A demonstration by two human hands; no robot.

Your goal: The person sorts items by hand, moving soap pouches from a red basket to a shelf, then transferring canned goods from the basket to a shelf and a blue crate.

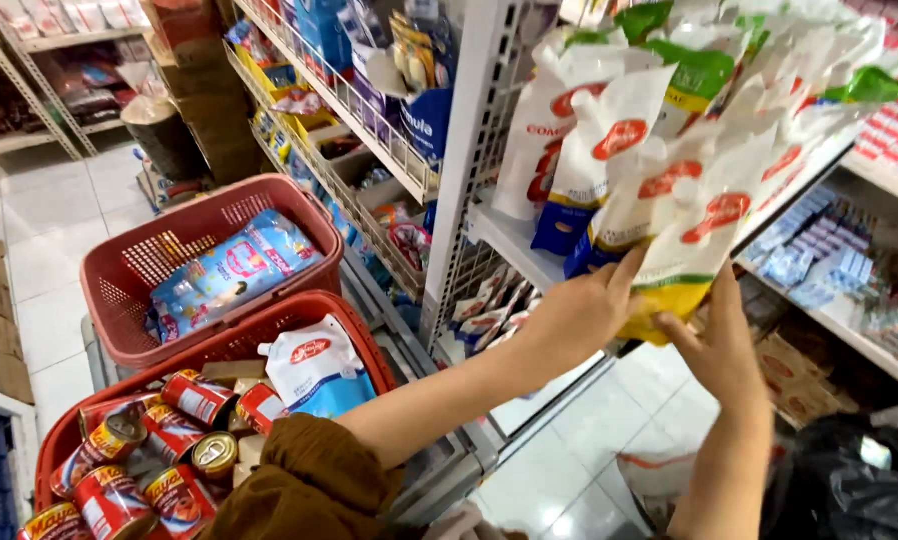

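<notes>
My left hand (579, 315) and my right hand (719, 345) are both raised to a white shelf (514, 240), each gripping the bottom of a white refill pouch (684, 235) with a red oval mark and a yellow base. Several more white pouches (594, 120) with green and blue trim stand upright in a row on the same shelf. My left arm wears a brown sleeve (304, 485). Below it, a red basket (354, 320) holds several red cans (119, 470) and a white and blue pouch (314, 370).
A second red basket (184, 205) behind the first holds a blue packet (234, 270). Wire shelves (339, 95) of goods run along the aisle to the left. Small boxes (819, 265) fill shelves on the right. A black bag (854, 480) lies at lower right on the white tiled floor (54, 210).
</notes>
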